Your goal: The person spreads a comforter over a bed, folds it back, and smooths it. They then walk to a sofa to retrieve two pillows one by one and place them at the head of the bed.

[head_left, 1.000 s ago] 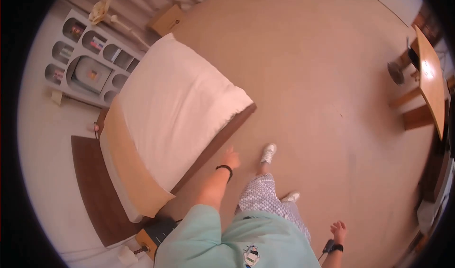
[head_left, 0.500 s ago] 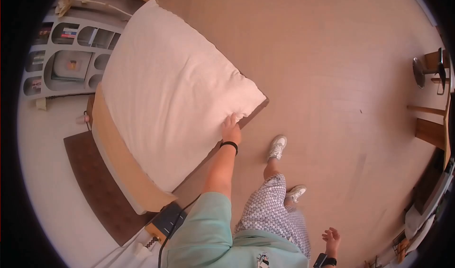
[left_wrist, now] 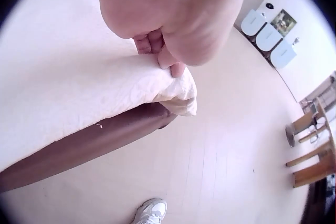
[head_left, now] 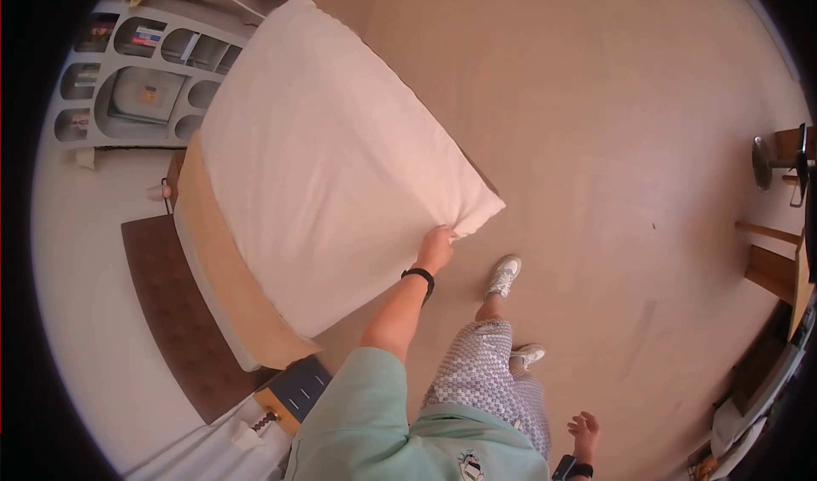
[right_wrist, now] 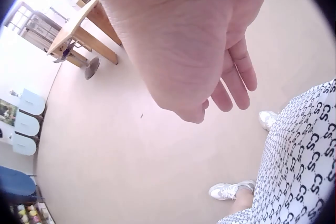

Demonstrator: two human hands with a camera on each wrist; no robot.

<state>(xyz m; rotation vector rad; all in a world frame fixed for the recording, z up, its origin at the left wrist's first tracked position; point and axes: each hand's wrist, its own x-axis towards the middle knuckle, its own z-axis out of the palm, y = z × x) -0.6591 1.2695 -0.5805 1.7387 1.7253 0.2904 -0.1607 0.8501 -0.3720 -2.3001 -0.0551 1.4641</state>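
My left hand (head_left: 437, 250) pinches the edge of the white quilt (head_left: 340, 158) near the bed's foot corner. In the left wrist view the fingers of my left hand (left_wrist: 173, 19) curl round the fabric (left_wrist: 89, 85), which bunches at the corner above the brown bed frame (left_wrist: 100, 142). A tan band (head_left: 247, 302) crosses the bed by the headboard. My right hand (head_left: 585, 434) hangs low at my side, away from the bed; in the right wrist view my right hand (right_wrist: 189, 40) holds nothing, its fingers loosely bent.
A brown headboard (head_left: 187, 319) and a nightstand (head_left: 298, 387) stand at the lower left, a grey shelf unit (head_left: 106, 77) at the upper left. My shoes (head_left: 504, 275) are on the floor (head_left: 596, 141) beside the bed. A wooden table (head_left: 800, 285) stands at the far right.
My left hand has moved from beside the bed onto the quilt and now grips its edge. The quilt's corner has shifted outward and the frame below it is more covered. My right hand still hangs low.
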